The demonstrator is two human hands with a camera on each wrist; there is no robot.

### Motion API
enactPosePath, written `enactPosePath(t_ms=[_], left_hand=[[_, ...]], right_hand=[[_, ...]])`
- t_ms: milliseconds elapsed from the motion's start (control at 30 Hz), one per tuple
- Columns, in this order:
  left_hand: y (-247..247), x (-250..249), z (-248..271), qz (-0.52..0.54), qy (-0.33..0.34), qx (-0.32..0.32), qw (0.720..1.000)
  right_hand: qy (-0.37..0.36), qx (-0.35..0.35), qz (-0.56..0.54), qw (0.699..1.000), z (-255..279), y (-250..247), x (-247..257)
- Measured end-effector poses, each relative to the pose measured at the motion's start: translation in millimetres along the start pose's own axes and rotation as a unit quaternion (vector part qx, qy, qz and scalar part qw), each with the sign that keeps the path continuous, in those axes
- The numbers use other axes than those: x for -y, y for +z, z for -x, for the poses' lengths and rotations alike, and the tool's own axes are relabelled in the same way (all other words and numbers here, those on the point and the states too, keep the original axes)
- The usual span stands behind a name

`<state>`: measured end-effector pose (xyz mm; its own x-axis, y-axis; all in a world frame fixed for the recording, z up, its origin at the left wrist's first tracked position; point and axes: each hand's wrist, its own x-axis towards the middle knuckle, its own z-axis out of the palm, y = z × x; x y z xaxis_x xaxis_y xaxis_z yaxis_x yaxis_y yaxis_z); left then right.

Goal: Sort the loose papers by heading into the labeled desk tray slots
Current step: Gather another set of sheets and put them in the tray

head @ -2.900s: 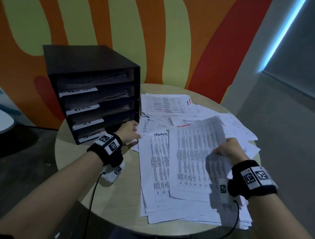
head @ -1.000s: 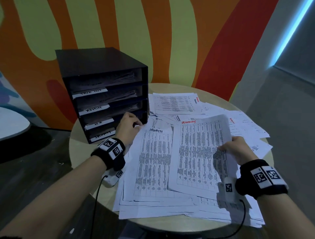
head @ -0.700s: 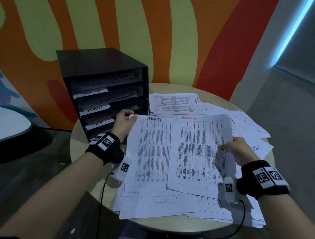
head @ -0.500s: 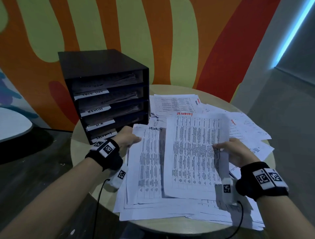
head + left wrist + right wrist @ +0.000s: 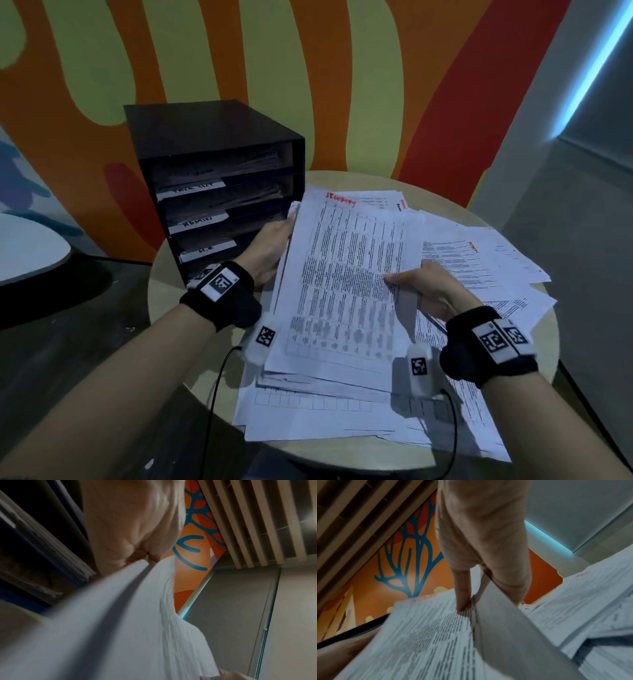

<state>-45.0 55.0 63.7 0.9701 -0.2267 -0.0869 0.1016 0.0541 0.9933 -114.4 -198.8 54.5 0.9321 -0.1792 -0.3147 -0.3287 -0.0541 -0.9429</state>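
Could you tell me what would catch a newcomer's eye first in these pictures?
Probably the printed sheet with a red handwritten heading, held up over the middle of the table between both hands: the left hand at its left edge, the right hand pinching its right edge. Next, the black desk tray with white slot labels at the table's left rear, and the loose papers spread across the round table.

red "security" atop the held sheet (image 5: 346,274); "admin" on a tray slot label (image 5: 198,221)
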Motion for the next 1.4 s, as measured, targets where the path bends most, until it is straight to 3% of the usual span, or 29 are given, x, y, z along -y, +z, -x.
enactPosePath(t_ms=[67,167,367,467,700,767,900,967,1033,1100,1133,1300,1400], left_hand=[[-8,1,-5,-0.016,-0.017,-0.021,1.000],[-31,16,-14,-0.159,-0.033,-0.054,0.985],[-61,53,-28,-0.398,-0.117,0.013,0.910],[-60,61,-35,-0.409,-0.118,0.025,0.905],[-55,54,-30,-0.469,-0.088,-0.021,0.879],[-53,50,-26,-0.431,-0.039,-0.057,0.900],[-50,37,-18,-0.212,0.082,-0.143,0.963],[-53,33,-16,-0.156,0.046,-0.131,0.978],[-55,36,-12,-0.202,-0.070,-0.052,0.976],[-51,39,-4,-0.324,-0.157,0.030,0.932],[-50,41,-3,-0.366,-0.151,0.020,0.918],[-48,4,12,-0.212,0.012,-0.083,0.974],[-68,-29,7,-0.128,0.086,-0.110,0.982]], right_hand=[[-0.017,-0.034,0.007,0.999,0,-9,4],[-0.059,-0.080,0.005,0.995,5,-38,6],[-0.067,-0.186,0.053,0.979,9,-91,-4],[-0.048,-0.203,0.051,0.977,8,-100,-13],[-0.034,-0.204,0.050,0.977,-1,-101,-23],[-0.033,-0.199,0.054,0.978,-2,-100,-24],[-0.014,-0.186,0.076,0.979,-4,-97,-30],[-0.008,-0.185,0.082,0.979,-5,-96,-34],[-0.009,-0.182,0.085,0.979,-5,-94,-37],[-0.009,-0.179,0.094,0.979,-6,-92,-39],[-0.010,-0.179,0.098,0.979,-6,-92,-39],[0.004,-0.196,0.108,0.975,-6,-94,-41],[0.007,-0.203,0.108,0.973,-6,-96,-41]])
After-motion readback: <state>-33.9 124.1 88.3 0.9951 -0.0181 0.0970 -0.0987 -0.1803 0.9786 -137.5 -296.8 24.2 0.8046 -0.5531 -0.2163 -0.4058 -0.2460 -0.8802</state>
